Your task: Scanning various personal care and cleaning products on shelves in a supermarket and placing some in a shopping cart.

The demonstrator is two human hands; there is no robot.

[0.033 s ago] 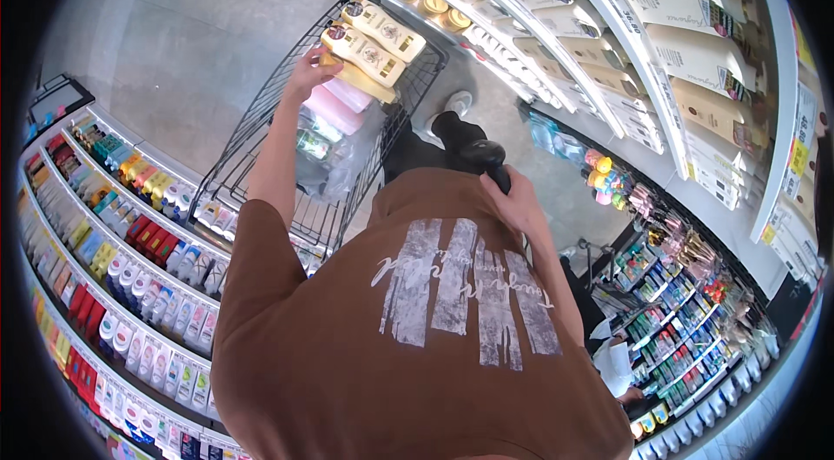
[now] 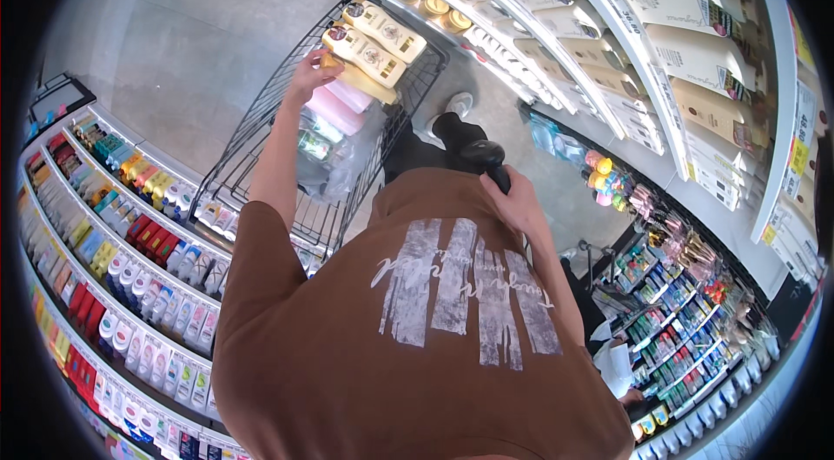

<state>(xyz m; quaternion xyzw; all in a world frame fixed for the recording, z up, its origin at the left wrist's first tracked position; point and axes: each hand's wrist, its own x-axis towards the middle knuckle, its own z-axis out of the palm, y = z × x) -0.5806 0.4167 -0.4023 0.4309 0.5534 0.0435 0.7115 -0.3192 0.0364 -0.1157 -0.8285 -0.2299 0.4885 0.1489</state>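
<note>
Fingers of my left hand (image 2: 306,76) grip a cream bottle (image 2: 363,54) over the wire cart (image 2: 228,173); my right hand (image 2: 519,202) clasps a black scanner (image 2: 486,158).

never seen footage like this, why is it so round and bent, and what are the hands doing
The picture comes from a wide fisheye camera worn on a person's head, looking down, so straight shelves bend toward the rim. The brown shirt fills the lower middle. The left hand reaches into a black wire shopping cart and grips a cream bottle with a gold cap; more cream bottles and pink packs lie in the cart. The right hand holds a black handheld scanner. Store shelves of bottles and pouches run along both sides of the aisle.
</note>
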